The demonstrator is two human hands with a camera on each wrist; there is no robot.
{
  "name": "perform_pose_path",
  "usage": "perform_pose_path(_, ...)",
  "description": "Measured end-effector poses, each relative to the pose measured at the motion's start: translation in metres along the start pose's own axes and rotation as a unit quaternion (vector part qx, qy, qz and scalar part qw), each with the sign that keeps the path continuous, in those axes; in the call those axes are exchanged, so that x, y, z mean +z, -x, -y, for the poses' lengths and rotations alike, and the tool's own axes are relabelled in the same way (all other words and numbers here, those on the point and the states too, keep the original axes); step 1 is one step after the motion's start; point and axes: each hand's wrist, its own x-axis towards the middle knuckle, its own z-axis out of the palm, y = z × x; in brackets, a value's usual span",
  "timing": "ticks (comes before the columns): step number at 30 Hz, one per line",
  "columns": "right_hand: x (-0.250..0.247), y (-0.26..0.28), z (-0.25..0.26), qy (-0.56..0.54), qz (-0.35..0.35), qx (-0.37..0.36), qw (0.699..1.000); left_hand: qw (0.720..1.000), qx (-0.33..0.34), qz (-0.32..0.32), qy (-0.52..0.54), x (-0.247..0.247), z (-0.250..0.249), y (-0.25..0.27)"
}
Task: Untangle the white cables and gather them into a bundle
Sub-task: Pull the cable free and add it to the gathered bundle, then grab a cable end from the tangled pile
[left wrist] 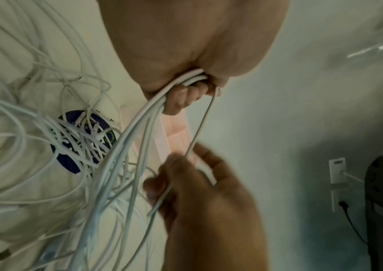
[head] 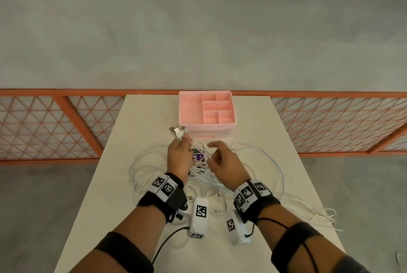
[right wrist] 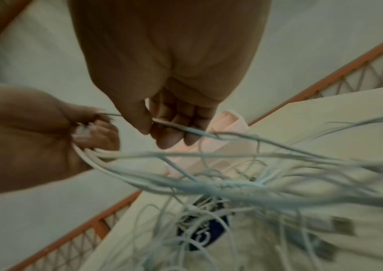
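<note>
Several white cables (head: 152, 162) lie tangled in loops on the white table (head: 253, 122), densest around a purple round disc (head: 198, 155). My left hand (head: 182, 143) grips a bunch of cable ends, and their USB plugs (head: 176, 131) stick up above the fist. In the left wrist view the left hand's fingers (left wrist: 186, 97) curl round the gathered strands (left wrist: 139, 132). My right hand (head: 211, 154) pinches one thin cable (left wrist: 201, 126) running up to the left hand. In the right wrist view its thumb and fingertips (right wrist: 169, 135) close on that strand (right wrist: 186, 128).
A pink compartment box (head: 189, 108) stands at the table's far end, just beyond both hands. Orange mesh fence panels (head: 44, 125) run behind the table on both sides. Some cable loops (head: 326, 215) trail toward the right edge. A loose USB plug (right wrist: 342, 226) lies near the disc.
</note>
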Motion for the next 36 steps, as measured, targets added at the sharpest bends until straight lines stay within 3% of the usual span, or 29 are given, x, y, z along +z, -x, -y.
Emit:
perform_pose_path(3,-0.01,0.005,-0.024,0.113,0.006,0.059,0.992,0.997,0.013,-0.012,0.072,-0.007,-0.013,-0.004)
perform_pose_path(6,-0.019,0.009,-0.054,0.139,-0.003,0.128,0.982,0.988,0.022,0.004,0.153,-0.016,-0.027,-0.007)
perform_pose_path(10,-0.032,0.011,-0.067,0.174,-0.036,0.164,0.97,0.992,0.017,0.021,0.123,-0.022,-0.031,-0.006)
perform_pose_path(14,-0.037,0.001,-0.047,-0.007,-0.073,0.146,0.987,0.997,0.013,0.074,0.033,-0.02,-0.015,0.001)
perform_pose_path(18,-0.034,-0.001,-0.01,-0.25,-0.09,0.127,0.956,0.992,0.006,0.094,-0.082,-0.016,0.009,0.006)
perform_pose_path(23,-0.018,0.012,0.014,-0.267,-0.06,0.058,0.96,0.992,-0.036,0.101,-0.071,-0.005,0.018,0.015)
perform_pose_path(26,-0.005,0.019,0.011,-0.299,-0.033,0.06,0.952,0.989,-0.05,0.121,-0.075,-0.003,0.015,0.018)
perform_pose_path(31,-0.006,0.024,0.006,-0.294,-0.042,0.153,0.943,0.991,-0.022,0.11,-0.08,-0.005,0.009,0.019)
perform_pose_path(36,-0.014,0.0,0.013,-0.396,-0.055,0.234,0.886,0.982,-0.026,0.168,-0.082,-0.01,0.009,0.026)
